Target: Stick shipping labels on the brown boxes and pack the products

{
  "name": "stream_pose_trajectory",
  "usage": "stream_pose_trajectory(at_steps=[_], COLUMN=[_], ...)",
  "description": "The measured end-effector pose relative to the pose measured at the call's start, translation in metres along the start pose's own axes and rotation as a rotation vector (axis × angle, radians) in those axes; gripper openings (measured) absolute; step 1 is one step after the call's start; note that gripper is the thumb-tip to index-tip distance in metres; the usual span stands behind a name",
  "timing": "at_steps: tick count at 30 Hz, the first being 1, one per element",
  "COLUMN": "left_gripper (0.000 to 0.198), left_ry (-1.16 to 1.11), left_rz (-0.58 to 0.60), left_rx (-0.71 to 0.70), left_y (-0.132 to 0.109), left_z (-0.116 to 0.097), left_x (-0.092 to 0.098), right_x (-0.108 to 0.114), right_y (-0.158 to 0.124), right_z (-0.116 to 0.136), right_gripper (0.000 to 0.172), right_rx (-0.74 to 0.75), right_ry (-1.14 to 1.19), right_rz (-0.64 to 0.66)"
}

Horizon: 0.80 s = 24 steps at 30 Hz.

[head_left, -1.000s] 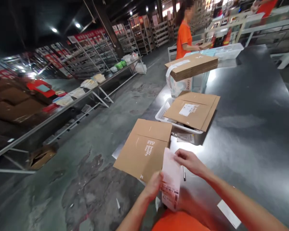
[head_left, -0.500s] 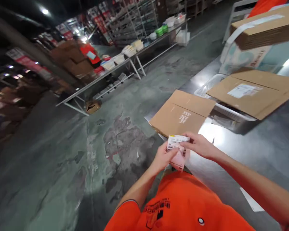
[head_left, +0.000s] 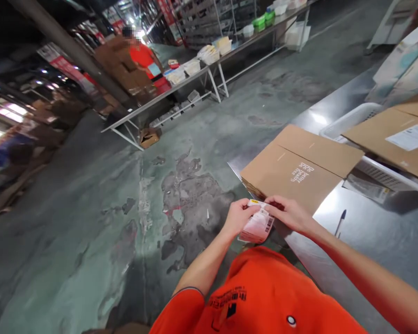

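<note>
Together, left hand (head_left: pixel 239 217), right hand (head_left: pixel 286 214) grip label sheet (head_left: pixel 258 226) firmly, steel table edge (head_left: pixel 234 170) just ahead

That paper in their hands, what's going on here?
A person in an orange shirt is holding a pink-and-white barcode label in the left hand and right hand, at the edge of a steel table. A flattened cardboard box lies just beyond the hands, near a white plastic basket and a pen. Another person stands farther off by a long bench.
</note>
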State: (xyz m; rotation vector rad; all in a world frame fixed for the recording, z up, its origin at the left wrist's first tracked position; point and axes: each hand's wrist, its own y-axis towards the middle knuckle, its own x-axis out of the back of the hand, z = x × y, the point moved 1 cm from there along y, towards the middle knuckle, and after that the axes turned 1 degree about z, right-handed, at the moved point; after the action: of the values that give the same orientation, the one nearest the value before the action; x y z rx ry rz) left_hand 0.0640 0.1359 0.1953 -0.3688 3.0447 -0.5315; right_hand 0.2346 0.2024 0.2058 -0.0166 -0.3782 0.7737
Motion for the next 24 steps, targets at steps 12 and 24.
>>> stream_pose_trajectory(at_steps=[12,24], left_gripper=[0.053,0.042], left_ry=[-0.027,0.054], left_rz=[0.232,0.176], left_rx=[0.335,-0.073], left_y=[0.076,0.162], left_z=[0.086,0.033], left_x=[0.033,0.081], right_x=[0.105,0.001], right_y=[0.088,0.1], right_z=[-0.078,-0.082], right_gripper=[0.042,0.068], right_rx=[-0.263,-0.064], right_ry=[-0.764,-1.113], right_rz=[-0.558,-0.468])
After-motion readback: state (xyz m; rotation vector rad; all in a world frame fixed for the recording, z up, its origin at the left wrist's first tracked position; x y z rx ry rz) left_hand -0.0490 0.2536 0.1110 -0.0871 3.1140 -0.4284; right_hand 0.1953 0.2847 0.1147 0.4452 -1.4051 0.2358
